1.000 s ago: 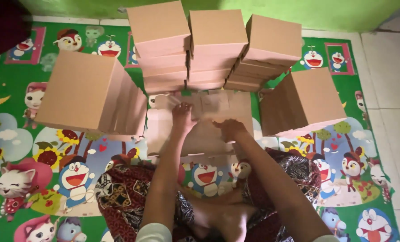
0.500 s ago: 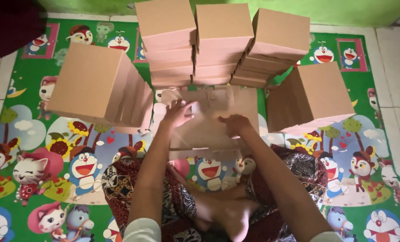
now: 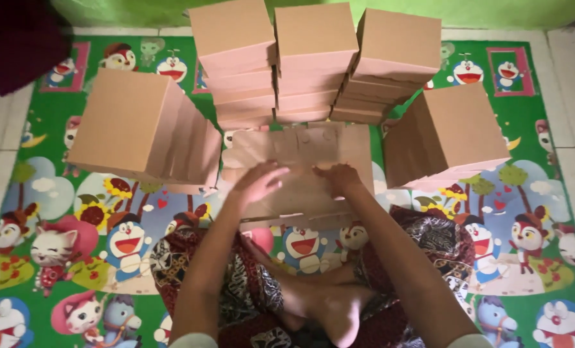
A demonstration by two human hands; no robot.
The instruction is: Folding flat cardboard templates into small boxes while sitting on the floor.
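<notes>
A flat brown cardboard box blank [image 3: 300, 164] lies on the mat in front of my crossed legs. My left hand [image 3: 258, 182] rests on its left part with fingers spread. On the blank's right part sits my right hand [image 3: 340, 178], fingers curled against a fold. Neither hand lifts the sheet. Three tall stacks of folded brown boxes [image 3: 313, 61] stand just behind the blank.
A leaning pile of boxes [image 3: 142, 132] sits at the left and another pile [image 3: 448, 135] at the right. All rest on a green cartoon-printed mat [image 3: 56, 219]. White floor tiles [image 3: 574, 71] border it, and a dark cloth [image 3: 17, 38] lies at the top left.
The view has shifted slightly, so everything sits lower in the frame. Both hands have slid a little toward me on the cardboard blank, and the left hand's fingers have spread wider.
</notes>
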